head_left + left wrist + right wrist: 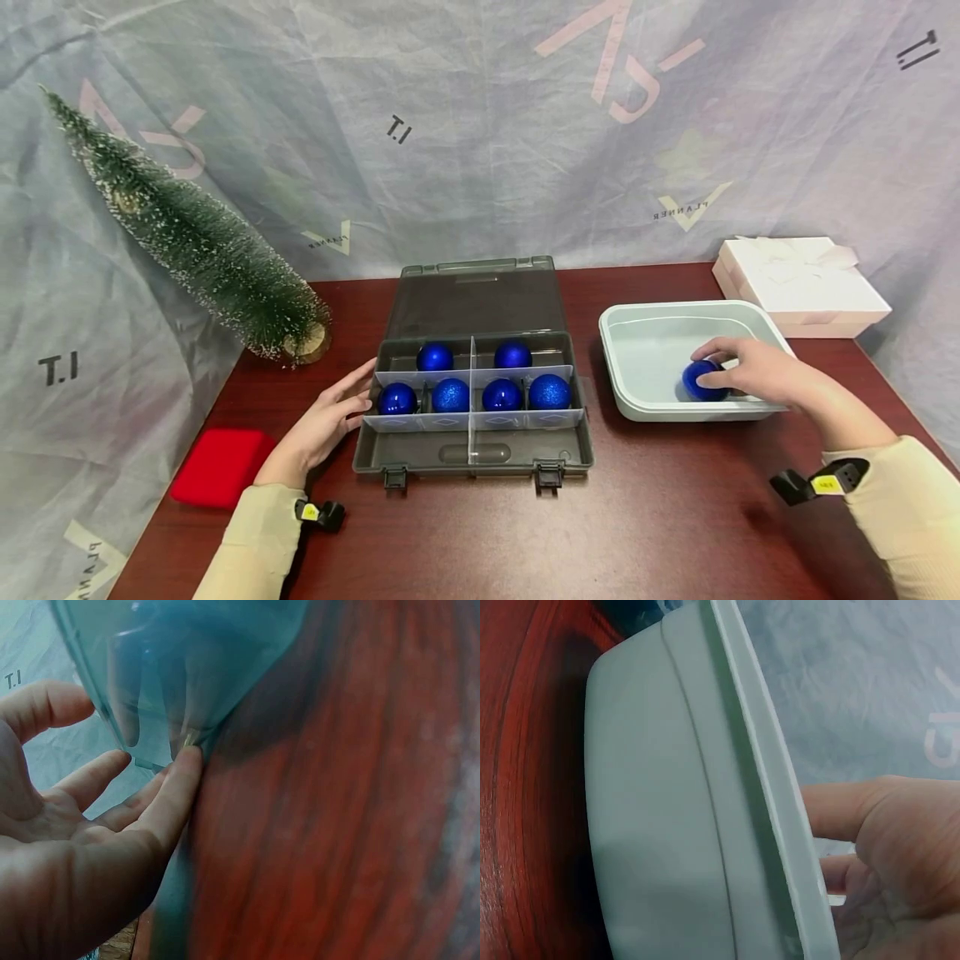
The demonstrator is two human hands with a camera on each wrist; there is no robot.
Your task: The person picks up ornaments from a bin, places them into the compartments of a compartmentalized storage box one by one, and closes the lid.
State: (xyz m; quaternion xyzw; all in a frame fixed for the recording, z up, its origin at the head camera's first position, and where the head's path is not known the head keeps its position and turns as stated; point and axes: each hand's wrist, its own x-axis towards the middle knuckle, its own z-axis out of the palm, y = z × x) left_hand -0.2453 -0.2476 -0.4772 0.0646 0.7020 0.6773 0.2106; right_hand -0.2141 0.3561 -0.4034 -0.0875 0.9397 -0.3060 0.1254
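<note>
In the head view my right hand (757, 372) reaches into the pale tub (622, 392) and grips a blue bauble (697, 377) between thumb and fingers, low over the tub's floor. The tub wall (660, 810) hides that bauble in the right wrist view. My left hand (324, 427) rests with extended fingers (176, 787) against the left side of a grey, see-through divided case (525, 443), whose lid (480, 304) is folded back. Two blue baubles (435, 357) sit in its back row and several more, glossy and glittery (550, 392), in the middle row. The front row holds none.
A frosted miniature Christmas tree (202, 242) leans at the back left. The red object (223, 468) lies by the left sleeve. Behind the tub is a white gift box (806, 279) with a bow. A printed cloth (480, 150) hangs behind the dark red table (525, 542).
</note>
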